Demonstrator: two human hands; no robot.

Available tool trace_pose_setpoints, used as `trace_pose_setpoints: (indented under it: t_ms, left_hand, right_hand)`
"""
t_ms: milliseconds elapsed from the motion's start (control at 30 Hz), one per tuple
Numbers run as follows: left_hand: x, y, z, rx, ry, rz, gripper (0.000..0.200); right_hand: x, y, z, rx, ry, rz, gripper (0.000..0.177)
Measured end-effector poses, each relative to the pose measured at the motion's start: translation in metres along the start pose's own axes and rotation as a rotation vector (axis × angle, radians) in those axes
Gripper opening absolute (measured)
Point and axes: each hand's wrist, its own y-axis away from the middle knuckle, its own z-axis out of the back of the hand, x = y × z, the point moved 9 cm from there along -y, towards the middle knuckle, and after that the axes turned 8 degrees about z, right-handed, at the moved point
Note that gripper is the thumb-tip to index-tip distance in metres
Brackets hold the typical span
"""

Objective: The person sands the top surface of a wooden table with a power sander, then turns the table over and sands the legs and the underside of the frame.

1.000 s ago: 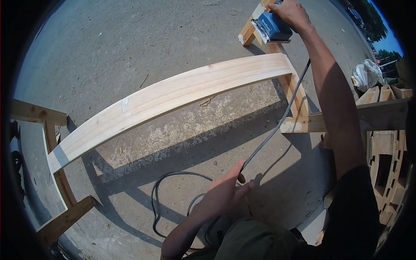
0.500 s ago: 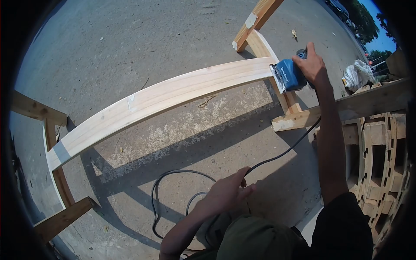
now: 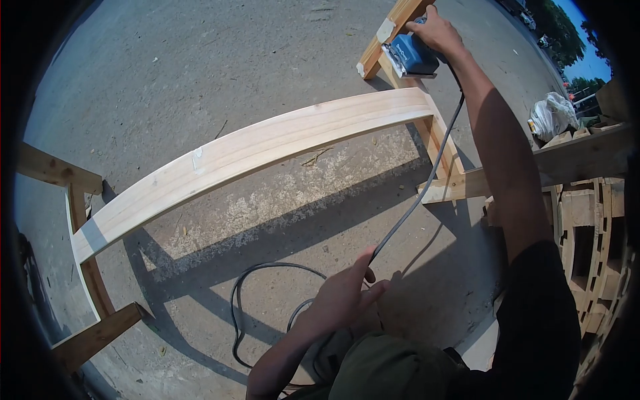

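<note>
Blue sander point(image 3: 413, 56) in the closed fingers of the right hand point(image 3: 438, 33), at the wooden frame's point(image 3: 300, 131) far right, seems mid-sanding, the left hand point(image 3: 339, 299) loosely holding the cord point(image 3: 287, 265), as another pass calls for slack.

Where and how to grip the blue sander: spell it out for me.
Take the blue sander by its rounded upper end, where the right hand holds it, coming from the side opposite the metal plate. That end looks narrower than the boxy body, and fingers there should clear the plate and probably the trailing cord.
</note>
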Motion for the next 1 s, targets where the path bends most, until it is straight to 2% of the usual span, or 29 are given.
trace_pose_setpoints:
  t_ms: [67,100,133,233,300,333,400,433,500,567,833,933,1000]
  left_hand:
    - [-0.004,0.0,0.006,-0.051,0.011,-0.031,0.071]
    - [-0.005,0.0,0.007,-0.051,0.011,-0.033,0.071]
    - [-0.007,0.001,0.009,-0.043,0.014,-0.022,0.071]
    - [-0.005,0.002,0.012,-0.056,0.018,-0.017,0.071]
    - [-0.004,0.005,0.013,-0.07,0.009,-0.023,0.071]
    - [-0.006,0.006,0.016,-0.081,0.009,-0.025,0.07]
    - [-0.008,0.013,0.018,-0.089,0.007,-0.021,0.07]
    - [-0.011,0.016,0.02,-0.085,-0.001,-0.024,0.07]
    - [-0.017,0.022,0.023,-0.086,-0.003,-0.035,0.07]
    - [-0.018,0.028,0.022,-0.052,-0.022,0.007,0.068]
    - [-0.027,0.034,0.004,0.026,-0.097,-0.058,0.067]
    - [-0.029,0.033,-0.003,0.031,-0.1,-0.049,0.065]
    - [-0.031,0.034,-0.003,0.009,-0.113,-0.053,0.064]
  right_hand:
    - [0.024,0.008,0.023,-0.032,-0.192,-0.03,0.074]
    - [0.021,0.003,0.015,-0.195,-0.206,0.02,0.074]
    - [0.006,-0.003,0.004,-0.194,-0.205,0.019,0.074]
    - [0.033,0.011,0.037,-0.121,-0.219,-0.037,0.072]
    - [0.041,0.025,0.045,0.034,-0.29,-0.179,0.07]
    - [0.043,0.026,0.047,0.031,-0.291,-0.182,0.07]
    - [0.048,0.029,0.049,-0.007,-0.246,-0.155,0.057]
    - [0.039,0.024,0.038,-0.017,-0.247,-0.148,0.057]
    - [0.012,0.013,0.008,0.018,-0.046,-0.019,0.077]
    - [-0.001,0.034,0.012,0.132,-0.073,-0.062,0.083]
    - [-0.044,0.119,0.036,0.258,-0.068,-0.18,0.071]
    - [-0.025,0.121,0.037,0.291,-0.054,-0.089,0.067]
    - [-0.013,0.114,0.034,0.312,-0.05,-0.108,0.067]
